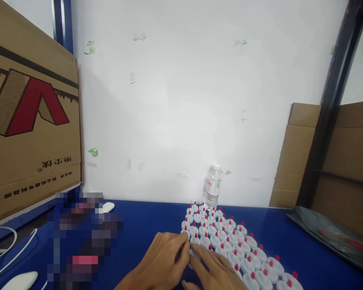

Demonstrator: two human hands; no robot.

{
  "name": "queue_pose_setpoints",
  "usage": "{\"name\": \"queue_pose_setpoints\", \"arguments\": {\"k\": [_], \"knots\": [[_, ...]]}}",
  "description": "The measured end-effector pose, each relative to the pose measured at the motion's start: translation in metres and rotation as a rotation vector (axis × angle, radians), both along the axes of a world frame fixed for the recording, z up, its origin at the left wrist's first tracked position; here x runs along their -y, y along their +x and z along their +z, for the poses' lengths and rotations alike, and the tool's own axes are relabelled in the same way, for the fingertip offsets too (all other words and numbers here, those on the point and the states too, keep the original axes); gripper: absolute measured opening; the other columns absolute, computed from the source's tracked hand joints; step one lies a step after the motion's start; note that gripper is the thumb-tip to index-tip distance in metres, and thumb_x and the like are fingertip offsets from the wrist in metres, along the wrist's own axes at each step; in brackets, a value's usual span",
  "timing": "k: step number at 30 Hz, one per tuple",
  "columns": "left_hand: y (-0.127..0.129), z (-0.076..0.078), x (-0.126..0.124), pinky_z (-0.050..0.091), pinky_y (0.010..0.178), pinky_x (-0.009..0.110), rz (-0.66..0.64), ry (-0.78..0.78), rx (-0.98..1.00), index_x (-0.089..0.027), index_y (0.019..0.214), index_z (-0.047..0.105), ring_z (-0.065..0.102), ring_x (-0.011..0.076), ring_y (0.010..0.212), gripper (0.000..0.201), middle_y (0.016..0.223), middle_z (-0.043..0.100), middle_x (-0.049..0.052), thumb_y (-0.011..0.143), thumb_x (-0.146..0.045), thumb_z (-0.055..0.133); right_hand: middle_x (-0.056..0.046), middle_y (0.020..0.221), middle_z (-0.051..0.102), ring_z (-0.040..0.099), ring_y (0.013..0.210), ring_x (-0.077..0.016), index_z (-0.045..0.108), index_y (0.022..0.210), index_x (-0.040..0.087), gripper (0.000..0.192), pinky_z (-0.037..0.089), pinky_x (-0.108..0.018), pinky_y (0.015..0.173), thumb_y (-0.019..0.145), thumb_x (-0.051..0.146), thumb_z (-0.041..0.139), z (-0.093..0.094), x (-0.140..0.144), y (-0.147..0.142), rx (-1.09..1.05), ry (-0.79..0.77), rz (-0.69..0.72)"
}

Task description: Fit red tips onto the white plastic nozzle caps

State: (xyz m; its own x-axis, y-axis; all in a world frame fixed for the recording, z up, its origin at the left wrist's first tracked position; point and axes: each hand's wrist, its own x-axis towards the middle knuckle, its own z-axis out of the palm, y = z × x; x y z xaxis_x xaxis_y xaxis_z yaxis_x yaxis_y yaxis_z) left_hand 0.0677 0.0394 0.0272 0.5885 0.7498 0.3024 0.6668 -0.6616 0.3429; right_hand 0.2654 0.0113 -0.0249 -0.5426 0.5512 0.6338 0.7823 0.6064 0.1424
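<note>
My left hand (166,257) is closed, its thumb and fingertips pinched together at the left side of a round white plastic piece (194,259). My right hand (216,268) curls over the same piece from the right, with its fingers bent across it and the thumb below. Most of that piece is hidden by my fingers. Just beyond and to the right stand many similar white pieces with red tips (236,253), set upright in close rows on the blue table (139,225).
A water bottle (212,189) stands at the wall behind the rows. Cardboard boxes (33,112) rise on the left, with cardboard sheets (296,157) at right. A grey plastic bag (329,233) lies on the right edge. White cables (15,262) run at lower left, near a blurred-out patch.
</note>
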Motion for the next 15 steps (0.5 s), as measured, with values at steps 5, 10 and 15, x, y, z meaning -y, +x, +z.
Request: {"name": "queue_pose_setpoints", "arguments": {"k": [5,10,15], "knots": [[0.003,0.002,0.002,0.039,0.069,0.029,-0.023,-0.100,0.097,-0.023,0.082,0.053,0.057,0.0177,0.072,0.037,0.080,0.067,0.001,0.104,-0.037,0.027,0.001,0.109,0.076,0.074,0.089,-0.0180,0.066,0.115,0.028,0.031,0.058,-0.024,0.079,0.084,0.023,0.072,0.004,0.003,-0.006,-0.133,-0.014,0.007],[0.000,0.008,0.007,0.040,0.074,0.028,-0.075,-0.183,0.098,-0.023,0.081,0.050,0.055,0.0175,0.078,0.039,0.082,0.064,0.000,0.105,-0.043,0.026,0.004,0.098,0.076,0.072,0.084,-0.0156,0.066,0.107,0.028,0.027,0.057,-0.022,0.078,0.084,0.013,0.068,0.007,0.002,-0.008,-0.106,-0.013,0.055],[-0.001,0.009,0.006,0.041,0.083,0.029,0.003,-0.339,0.196,-0.022,0.080,0.051,0.053,0.0191,0.091,0.040,0.091,0.061,0.001,0.102,-0.047,0.028,0.006,0.095,0.076,0.071,0.084,-0.0142,0.064,0.096,0.027,0.023,0.056,-0.019,0.080,0.084,0.007,0.065,0.022,0.007,-0.009,-0.114,-0.065,0.101]]}}
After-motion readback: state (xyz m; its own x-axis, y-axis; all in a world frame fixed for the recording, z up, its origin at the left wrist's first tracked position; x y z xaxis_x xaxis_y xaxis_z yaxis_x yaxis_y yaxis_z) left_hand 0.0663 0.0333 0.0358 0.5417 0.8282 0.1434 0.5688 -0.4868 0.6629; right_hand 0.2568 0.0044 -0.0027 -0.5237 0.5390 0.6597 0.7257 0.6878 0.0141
